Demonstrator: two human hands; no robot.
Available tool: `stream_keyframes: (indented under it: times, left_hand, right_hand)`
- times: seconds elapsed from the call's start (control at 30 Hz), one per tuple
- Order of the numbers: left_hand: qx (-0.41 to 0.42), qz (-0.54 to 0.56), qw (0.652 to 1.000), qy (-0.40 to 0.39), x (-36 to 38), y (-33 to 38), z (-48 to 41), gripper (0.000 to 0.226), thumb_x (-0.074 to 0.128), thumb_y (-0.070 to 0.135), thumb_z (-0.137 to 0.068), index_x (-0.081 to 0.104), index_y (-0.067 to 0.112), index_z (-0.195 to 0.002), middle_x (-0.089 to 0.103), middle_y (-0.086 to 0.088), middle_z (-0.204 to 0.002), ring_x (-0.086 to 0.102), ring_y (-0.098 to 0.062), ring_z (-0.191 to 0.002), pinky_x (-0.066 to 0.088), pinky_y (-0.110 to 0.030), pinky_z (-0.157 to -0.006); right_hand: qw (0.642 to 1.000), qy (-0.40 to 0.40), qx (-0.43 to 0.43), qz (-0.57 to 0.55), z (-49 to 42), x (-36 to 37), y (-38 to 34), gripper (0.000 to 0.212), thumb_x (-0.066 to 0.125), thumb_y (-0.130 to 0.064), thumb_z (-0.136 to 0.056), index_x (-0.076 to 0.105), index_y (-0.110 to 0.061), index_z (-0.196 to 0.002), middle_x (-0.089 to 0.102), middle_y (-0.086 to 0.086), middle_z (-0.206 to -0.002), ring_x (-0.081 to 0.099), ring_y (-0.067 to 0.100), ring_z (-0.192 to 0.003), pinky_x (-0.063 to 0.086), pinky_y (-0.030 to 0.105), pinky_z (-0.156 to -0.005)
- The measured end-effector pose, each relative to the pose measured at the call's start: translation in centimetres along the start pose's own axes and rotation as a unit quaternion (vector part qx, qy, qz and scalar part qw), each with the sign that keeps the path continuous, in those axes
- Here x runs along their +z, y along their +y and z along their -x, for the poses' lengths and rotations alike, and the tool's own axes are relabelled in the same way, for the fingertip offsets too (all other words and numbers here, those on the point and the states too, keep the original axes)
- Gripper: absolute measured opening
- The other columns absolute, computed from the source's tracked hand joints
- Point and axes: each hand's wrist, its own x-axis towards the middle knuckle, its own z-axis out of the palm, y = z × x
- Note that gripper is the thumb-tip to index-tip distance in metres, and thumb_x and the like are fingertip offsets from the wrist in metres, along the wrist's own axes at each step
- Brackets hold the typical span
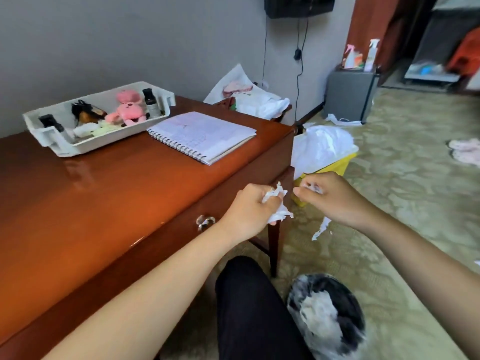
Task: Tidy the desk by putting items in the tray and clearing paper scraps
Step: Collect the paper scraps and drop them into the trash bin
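Tidying, disposal step. I am gripping crumpled paper scraps (276, 203) in my left hand (249, 206) and pinching a smaller scrap (314, 187) in my right hand (332, 196). Both are hanging past the counter (104, 190) edge, probably bunched for the yellow bin (335, 165) just beyond them. The tray (52, 141) is sitting well off to their left.

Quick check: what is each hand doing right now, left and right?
Left hand: grips crumpled paper scraps.
Right hand: pinches a small paper piece.
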Motion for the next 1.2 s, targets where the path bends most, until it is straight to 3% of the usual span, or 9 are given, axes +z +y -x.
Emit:
stream_keyframes:
  times: [0.13, 0.23, 0.33, 0.5, 0.83, 0.9, 1.0, 1.13, 1.2]
  left_hand:
    - [-0.032, 0.004, 0.998, -0.045, 5.2, -3.6, -2.0, 0.057, 0.047, 0.024, -0.094, 0.034, 0.024, -0.039, 0.04, 0.008, -0.037, 0.04, -0.013, -0.047, 0.05, -0.044, -0.08]
    - [-0.073, 0.012, 0.995, -0.068, 9.0, -6.3, -2.9, 0.051, 0.046, 0.032, -0.092, 0.032, 0.02, -0.045, 0.037, 0.001, -0.046, 0.042, -0.021, -0.053, 0.046, -0.049, -0.094]
    - [-0.151, 0.039, 0.985, -0.077, 12.7, -9.3, -3.4, 0.053, 0.049, 0.025, -0.096, 0.033, 0.017, -0.046, 0.037, 0.001, -0.045, 0.038, -0.017, -0.049, 0.04, -0.032, -0.068]
    - [-0.295, 0.05, 0.949, -0.095, 18.3, -13.9, -2.9, 0.049, 0.048, 0.029, -0.094, 0.03, 0.018, -0.05, 0.03, -0.001, -0.05, 0.025, -0.018, -0.046, 0.017, -0.033, -0.048]
    - [-0.434, 0.016, 0.899, -0.06, 25.2, -19.1, -2.4, 0.038, 0.041, 0.011, -0.095, 0.039, 0.007, -0.058, 0.041, -0.008, -0.062, 0.043, -0.028, -0.07, 0.029, -0.032, -0.062]
    - [-0.455, 0.03, 0.887, -0.069, 25.9, -19.9, -2.6, 0.028, 0.04, 0.011, -0.095, 0.059, -0.008, -0.088, 0.06, -0.024, -0.092, 0.055, -0.039, -0.095, 0.042, -0.041, -0.075]
    - [-0.505, 0.053, 0.855, -0.105, 27.4, -21.4, -3.2, 0.044, 0.041, 0.02, -0.096, 0.044, 0.007, -0.138, 0.053, -0.019, -0.131, 0.054, -0.036, -0.117, 0.047, -0.043, -0.095]
    - [-0.538, 0.079, 0.817, -0.193, 28.7, -22.3, -3.3, 0.046, 0.041, 0.026, -0.096, 0.037, 0.012, -0.139, 0.045, -0.017, -0.137, 0.047, -0.034, -0.123, 0.041, -0.041, -0.102]
    - [-0.537, 0.079, 0.81, -0.221, 29.0, -22.8, -3.4, 0.046, 0.038, 0.028, -0.098, 0.034, 0.015, -0.142, 0.041, -0.014, -0.143, 0.044, -0.032, -0.127, 0.037, -0.039, -0.105]
  right_hand:
    - [0.998, -0.011, 0.059, -0.022, 2.0, 0.6, 5.6, 0.042, 0.055, -0.02, -0.092, 0.035, -0.007, -0.058, 0.028, 0.0, -0.056, 0.028, 0.008, -0.051, 0.024, 0.014, -0.049]
    - [0.994, -0.028, 0.097, -0.032, 3.3, 1.7, 9.6, 0.039, 0.054, -0.02, -0.093, 0.037, -0.009, -0.06, 0.029, 0.003, -0.058, 0.029, 0.013, -0.053, 0.024, 0.027, -0.056]
    - [0.989, -0.037, 0.139, -0.028, 4.4, 3.2, 13.2, 0.039, 0.053, -0.02, -0.094, 0.037, -0.01, -0.061, 0.029, 0.0, -0.057, 0.027, 0.01, -0.05, 0.025, 0.02, -0.052]
    - [0.973, -0.026, 0.228, -0.033, 6.2, 6.3, 18.6, 0.049, 0.054, -0.015, -0.094, 0.025, -0.017, -0.054, 0.027, -0.006, -0.053, 0.028, 0.008, -0.048, 0.025, 0.021, -0.052]
    - [0.913, -0.033, 0.396, -0.09, 10.3, 12.4, 27.6, 0.046, 0.05, -0.011, -0.09, 0.022, -0.017, -0.054, 0.024, -0.002, -0.049, 0.023, 0.016, -0.046, 0.026, 0.034, -0.057]
    - [0.901, -0.027, 0.423, -0.094, 11.0, 13.3, 28.7, 0.045, 0.049, -0.012, -0.089, 0.023, -0.017, -0.053, 0.024, -0.002, -0.048, 0.024, 0.017, -0.047, 0.027, 0.033, -0.056]
    - [0.874, -0.021, 0.473, -0.106, 11.5, 14.7, 30.2, 0.04, 0.048, -0.012, -0.089, 0.025, -0.014, -0.056, 0.026, 0.002, -0.052, 0.027, 0.018, -0.054, 0.026, 0.032, -0.057]
    - [0.84, -0.047, 0.529, -0.112, 11.9, 16.2, 31.5, 0.032, 0.043, -0.017, -0.094, 0.048, 0.005, -0.072, 0.043, 0.013, -0.069, 0.037, 0.02, -0.063, 0.026, 0.031, -0.055]
    - [0.831, -0.087, 0.538, -0.115, 11.9, 16.7, 31.9, 0.026, 0.041, -0.022, -0.097, 0.056, -0.002, -0.092, 0.054, 0.01, -0.085, 0.048, 0.023, -0.073, 0.036, 0.032, -0.064]
